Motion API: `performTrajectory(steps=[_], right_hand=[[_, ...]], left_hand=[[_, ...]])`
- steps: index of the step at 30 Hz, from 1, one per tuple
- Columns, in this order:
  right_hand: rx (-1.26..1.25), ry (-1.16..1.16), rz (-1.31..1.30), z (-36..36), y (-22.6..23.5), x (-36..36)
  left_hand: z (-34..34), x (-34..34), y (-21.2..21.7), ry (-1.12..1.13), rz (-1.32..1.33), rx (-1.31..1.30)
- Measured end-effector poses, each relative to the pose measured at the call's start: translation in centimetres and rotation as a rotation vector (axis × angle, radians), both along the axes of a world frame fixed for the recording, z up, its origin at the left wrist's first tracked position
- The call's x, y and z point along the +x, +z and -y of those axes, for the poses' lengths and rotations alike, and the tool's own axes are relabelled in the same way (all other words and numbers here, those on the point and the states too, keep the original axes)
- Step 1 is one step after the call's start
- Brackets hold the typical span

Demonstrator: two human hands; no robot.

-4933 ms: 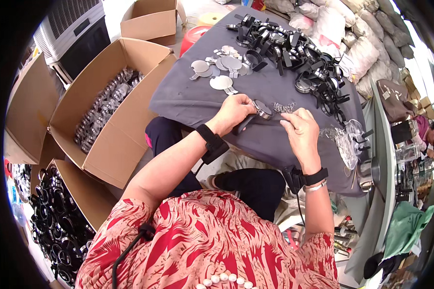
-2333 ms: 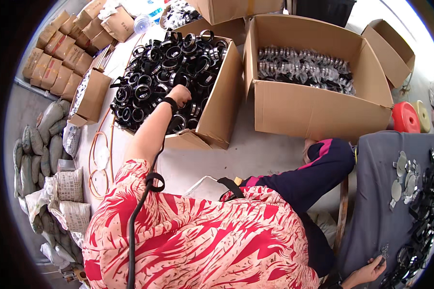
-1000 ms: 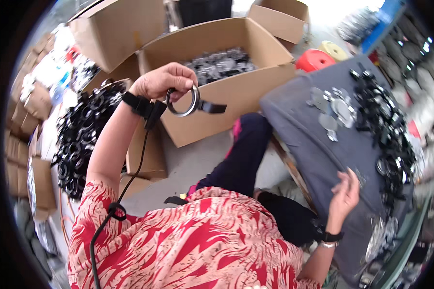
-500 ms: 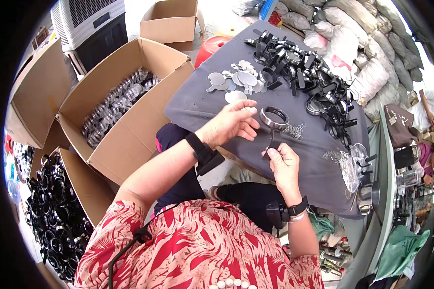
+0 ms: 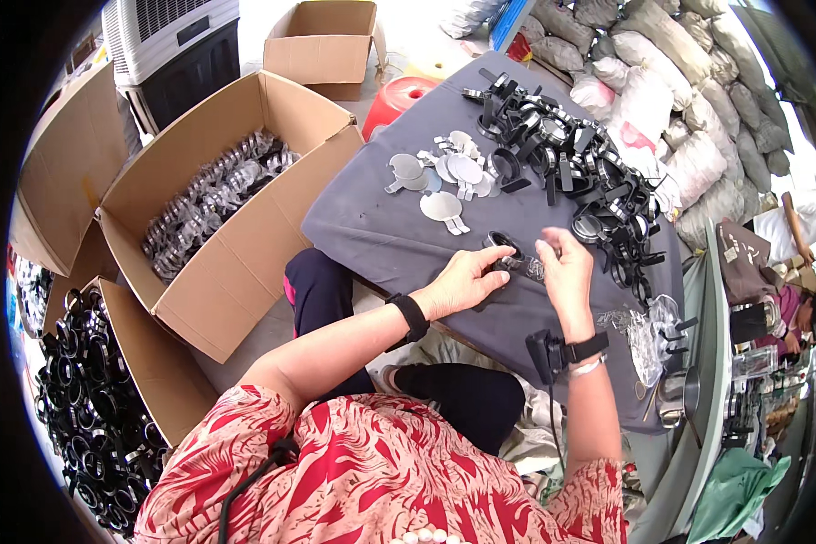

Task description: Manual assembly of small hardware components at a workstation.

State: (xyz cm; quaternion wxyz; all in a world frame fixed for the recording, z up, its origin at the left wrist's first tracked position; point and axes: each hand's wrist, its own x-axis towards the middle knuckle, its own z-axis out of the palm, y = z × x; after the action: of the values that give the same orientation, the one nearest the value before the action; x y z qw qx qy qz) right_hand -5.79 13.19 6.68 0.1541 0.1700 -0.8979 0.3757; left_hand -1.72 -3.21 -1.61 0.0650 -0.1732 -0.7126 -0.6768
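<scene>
Over the near part of the grey-covered table, my left hand (image 5: 467,283) is closed on a black ring-shaped frame (image 5: 501,241) with a shiny rim. My fingers hide much of the frame. Just right of it is my right hand (image 5: 569,272), raised with its fingers apart and slightly blurred; nothing shows in it. Small wire pieces (image 5: 534,269) lie on the cloth between the two hands. Beyond my left hand is a round silver disc with tabs (image 5: 441,207), near a cluster of similar discs (image 5: 463,169).
A heap of black ring frames (image 5: 598,161) covers the table's far right. More wire pieces and a clear plastic bag (image 5: 665,319) lie nearer. At left, one carton (image 5: 245,281) contains wrapped items; another holds black rings (image 5: 100,408). A red stool (image 5: 397,102) stands behind the table.
My right hand has let go of the frame's handle and moved up and right. My left hand has come down and taken hold of the frame, which is lower now.
</scene>
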Motion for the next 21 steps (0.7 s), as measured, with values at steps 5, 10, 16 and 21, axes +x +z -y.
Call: performTrajectory(steps=[5, 10, 16, 21], right_hand=[[0.577, 0.092, -0.326, 3.0, 1.0, -7.6], [0.816, 0.136, -0.387, 2.4, -1.2, -12.7], [0.632, 0.089, -0.443, 0.5, 0.7, -10.7], [0.156, -0.143, -0.366, -1.1, 5.9, -12.9]], left_hand=[[-0.1, 0.0, 0.3, 0.026, -0.148, -0.013], [-0.2, 0.1, 1.0, 0.032, -0.096, -0.05], [0.1, 0.5, 1.9, 0.022, -0.053, -0.052], [0.3, 0.8, 1.6, 0.029, -0.036, -0.068]])
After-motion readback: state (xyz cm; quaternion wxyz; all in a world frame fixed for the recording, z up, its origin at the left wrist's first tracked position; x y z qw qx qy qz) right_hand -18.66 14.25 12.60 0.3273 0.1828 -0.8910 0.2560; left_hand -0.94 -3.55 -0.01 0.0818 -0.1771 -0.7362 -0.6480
